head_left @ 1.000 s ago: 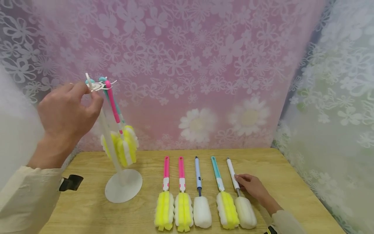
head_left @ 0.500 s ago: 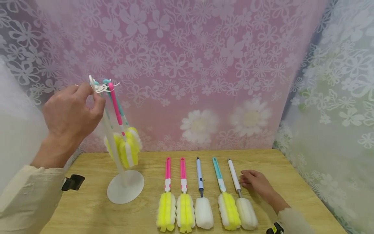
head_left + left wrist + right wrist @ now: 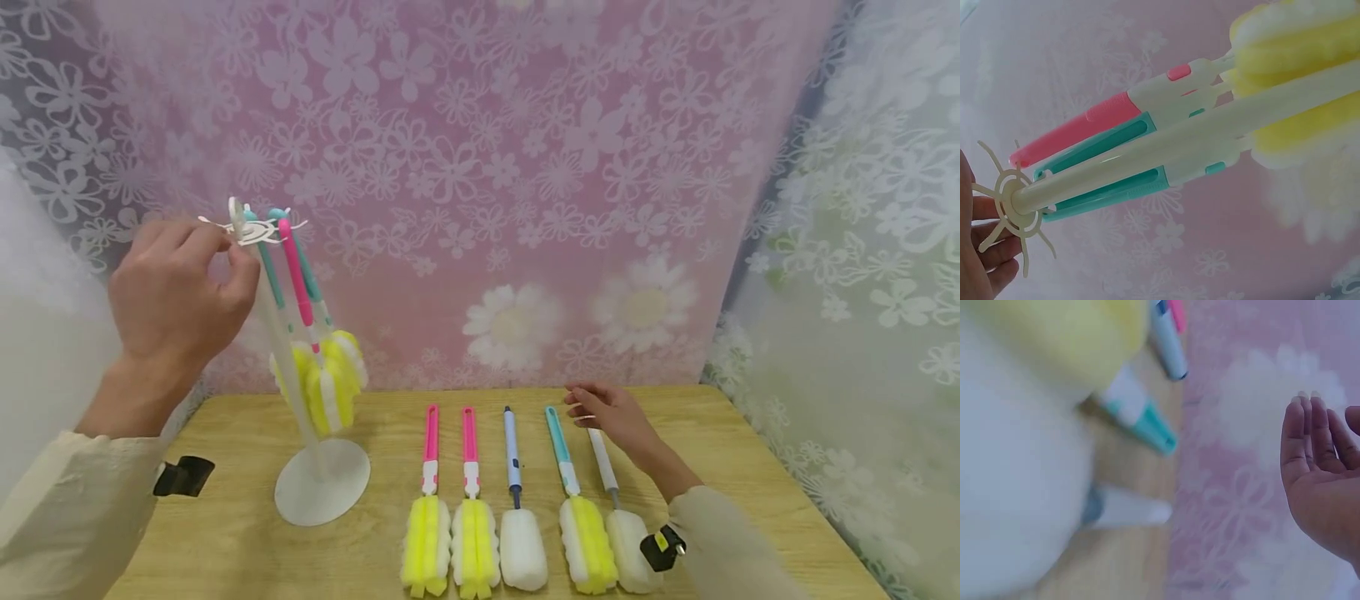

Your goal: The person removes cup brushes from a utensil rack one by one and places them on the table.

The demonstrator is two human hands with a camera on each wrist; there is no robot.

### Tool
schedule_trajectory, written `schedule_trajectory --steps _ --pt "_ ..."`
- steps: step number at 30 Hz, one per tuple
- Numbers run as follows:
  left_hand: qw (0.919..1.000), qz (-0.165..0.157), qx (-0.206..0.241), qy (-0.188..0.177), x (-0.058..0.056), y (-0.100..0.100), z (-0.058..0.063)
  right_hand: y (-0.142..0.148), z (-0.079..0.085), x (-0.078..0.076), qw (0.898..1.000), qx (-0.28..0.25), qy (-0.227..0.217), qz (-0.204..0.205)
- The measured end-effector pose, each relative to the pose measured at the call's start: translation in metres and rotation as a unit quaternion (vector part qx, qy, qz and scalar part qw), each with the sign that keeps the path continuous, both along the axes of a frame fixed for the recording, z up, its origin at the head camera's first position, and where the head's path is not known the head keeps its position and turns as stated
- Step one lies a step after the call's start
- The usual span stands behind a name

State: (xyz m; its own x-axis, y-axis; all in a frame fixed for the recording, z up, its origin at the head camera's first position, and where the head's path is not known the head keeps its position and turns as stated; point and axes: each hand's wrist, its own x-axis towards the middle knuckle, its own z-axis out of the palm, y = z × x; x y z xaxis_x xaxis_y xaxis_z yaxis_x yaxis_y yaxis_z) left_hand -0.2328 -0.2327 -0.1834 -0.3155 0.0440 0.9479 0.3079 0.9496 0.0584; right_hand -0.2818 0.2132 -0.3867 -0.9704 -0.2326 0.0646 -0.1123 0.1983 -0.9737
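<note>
Soft, even light fills my head view, with a faint shadow on the wooden table between seven and eight o'clock and the pale curtain washed out at nine. My left wrist view is dimmer; a thin glint lies along the brush stand. In my right wrist view, the white sponge head at nine o'clock blurs heavily, while my right hand near three looks sharper.

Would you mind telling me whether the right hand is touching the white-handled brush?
Apart: in the right wrist view, flowered backdrop shows plainly in the gap between the right hand and the white-handled brush.
</note>
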Motion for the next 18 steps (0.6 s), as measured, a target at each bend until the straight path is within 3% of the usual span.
schedule_trajectory --steps 6,11,18 --pt "0.9994 0.012 -0.034 -0.002 0.003 -0.005 -0.001 -0.054 0.033 -0.002 0.999 -0.007 0.012 0.039" --pt "0.9976 0.02 -0.066 -0.01 0.006 -0.003 0.0 -0.087 0.038 -0.011 0.996 -0.014 0.041 0.078" --pt "0.9917 0.027 -0.095 -0.082 0.015 0.001 0.005 -0.121 0.055 -0.011 0.988 -0.017 0.064 0.137"
